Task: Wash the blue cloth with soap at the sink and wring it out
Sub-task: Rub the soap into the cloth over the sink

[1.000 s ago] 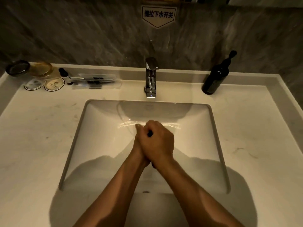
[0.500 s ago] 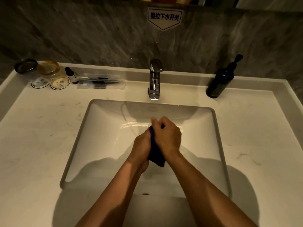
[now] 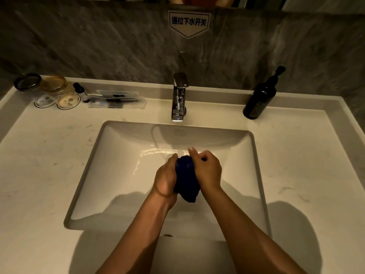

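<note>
Over the sink point(image 3: 83, 186), in front of the faucet point(image 3: 179, 96), the person has the blue cloth point(image 3: 186, 178) bunched into a dark wad between both palms. The left hand point(image 3: 166, 177) wraps it from one side, fingers curled round the bundle; the right hand point(image 3: 207, 171) clasps it from the other, fingers bent over the top. It hangs above the middle of the basin, its lower corner poking out below the hands.

This looks to me like scrubbing or the start of a squeeze; I cannot tell which, nor whether any lather is on it. To do it well, I'd keep the wad low over the basin so drips fall inside, work the fabric against itself, then twist the two hands in opposite directions along its length rather than only crushing it.

No stream runs from the faucet that I can see. The basin shows a wet sheen just in front of the faucet, but no standing water I can make out. Right of the faucet stands a dark pump bottle point(image 3: 259, 97), its contents hidden. Far left of the faucet sit two small round jars point(image 3: 40, 84); what they hold I cannot tell.
</note>
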